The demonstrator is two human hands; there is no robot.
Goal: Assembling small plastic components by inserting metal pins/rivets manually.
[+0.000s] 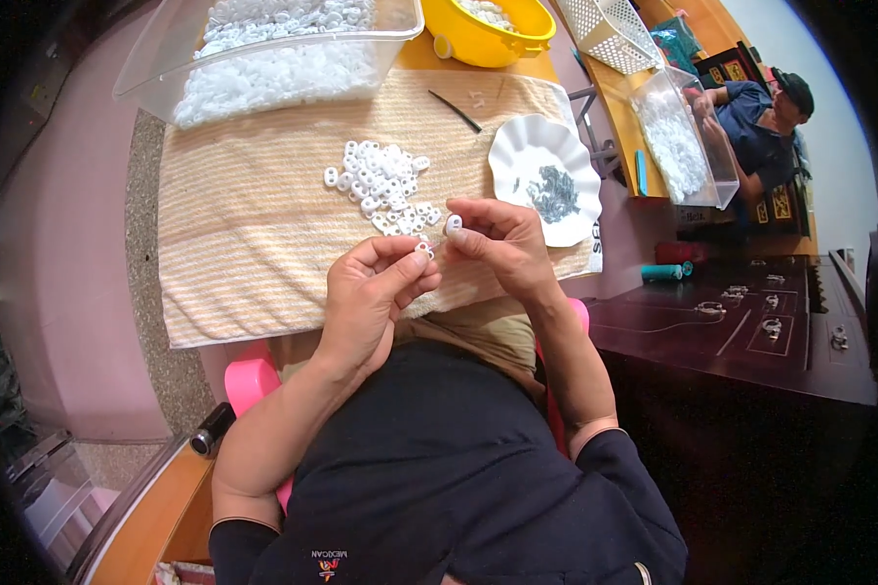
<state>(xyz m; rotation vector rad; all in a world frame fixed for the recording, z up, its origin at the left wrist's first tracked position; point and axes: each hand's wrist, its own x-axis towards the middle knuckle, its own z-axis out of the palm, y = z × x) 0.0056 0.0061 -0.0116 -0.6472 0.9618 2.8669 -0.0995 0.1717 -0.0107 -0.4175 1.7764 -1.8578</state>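
Observation:
My left hand (366,292) is closed in a pinch on a small white plastic piece with holes (423,250). Just right of it, my right hand (512,253) pinches a white oval plastic piece with holes (454,223) between thumb and fingers. The two pieces are close together but apart. Beyond my fingertips, a loose pile of similar white pieces (376,175) lies on a striped towel (234,244). To the right stands a white scalloped plate (517,146) holding small dark grey bits (556,193), too fine to tell their kind.
A clear tub (273,83) of white pieces stands far left, beside a yellow basin (493,44). A thin black stick (456,111) lies on the towel. Right are a white basket (610,34), another clear tub (678,146), a person (761,132) working there, and a dark door panel (722,322).

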